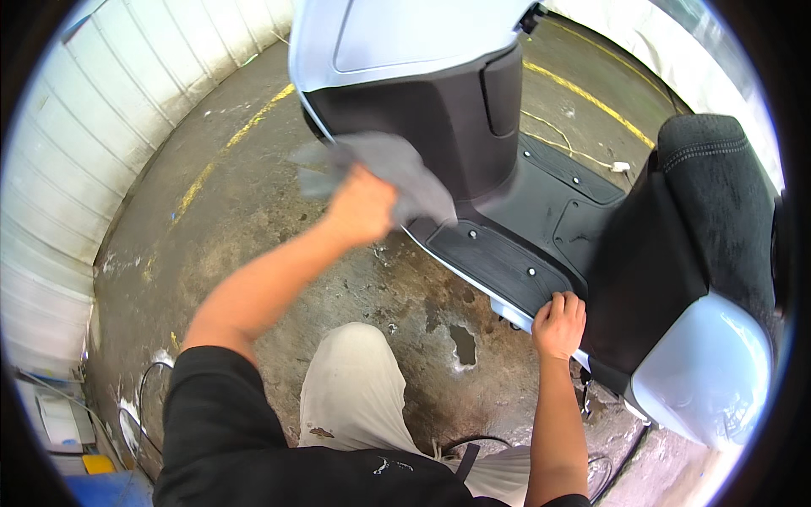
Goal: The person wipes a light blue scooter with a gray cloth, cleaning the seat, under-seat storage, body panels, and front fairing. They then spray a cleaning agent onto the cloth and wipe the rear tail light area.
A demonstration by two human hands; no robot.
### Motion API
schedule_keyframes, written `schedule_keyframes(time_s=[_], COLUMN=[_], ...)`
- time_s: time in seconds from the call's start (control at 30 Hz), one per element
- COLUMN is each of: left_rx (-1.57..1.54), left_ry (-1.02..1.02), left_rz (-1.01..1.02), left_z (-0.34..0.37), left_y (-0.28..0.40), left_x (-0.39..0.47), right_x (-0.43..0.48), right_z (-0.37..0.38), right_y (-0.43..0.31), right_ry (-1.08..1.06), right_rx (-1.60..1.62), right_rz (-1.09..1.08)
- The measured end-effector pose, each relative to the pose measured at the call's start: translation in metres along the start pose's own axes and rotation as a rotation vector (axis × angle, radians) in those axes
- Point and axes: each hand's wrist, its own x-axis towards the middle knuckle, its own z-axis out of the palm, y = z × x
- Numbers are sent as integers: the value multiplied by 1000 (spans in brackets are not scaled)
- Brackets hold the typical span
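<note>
A motor scooter with light-blue body panels stands before me, its front shield [418,44] at the top of the view. My left hand [364,206] grips a grey cloth [405,165], both blurred, by the outer edge of the dark inner leg shield [405,114]. One corner of the cloth hangs over the front end of the black floorboard mat [500,256]. My right hand [561,326] rests on the mat's rear end, fingers curled over the floorboard's outer edge and near the black panel under the seat [703,152].
Wet, stained concrete floor [253,209] with yellow painted lines [196,190] surrounds the scooter. A white corrugated wall [82,139] runs along the left. A cable with a white plug [619,166] lies beyond the floorboard. Black cables [140,393] and a blue container [108,488] are at lower left.
</note>
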Motion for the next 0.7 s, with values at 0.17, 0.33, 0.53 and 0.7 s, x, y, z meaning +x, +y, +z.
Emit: schedule_keyframes(time_s=[0.17, 0.33, 0.53, 0.7], left_rx=[65, -171, -278, -515], left_ry=[62, 889, 769, 1061], left_rz=[-383, -139, -265, -533], left_z=[-7, -95, -132, -77], left_y=[-20, -117, -112, -72], left_x=[11, 91, 120, 74], right_x=[0, 0, 1, 2], right_z=[0, 0, -1, -1], right_y=[0, -3, -4, -6], right_ry=[22, 2, -14, -8], right_rx=[6, -36, -45, -29], right_rz=[-21, 0, 4, -11])
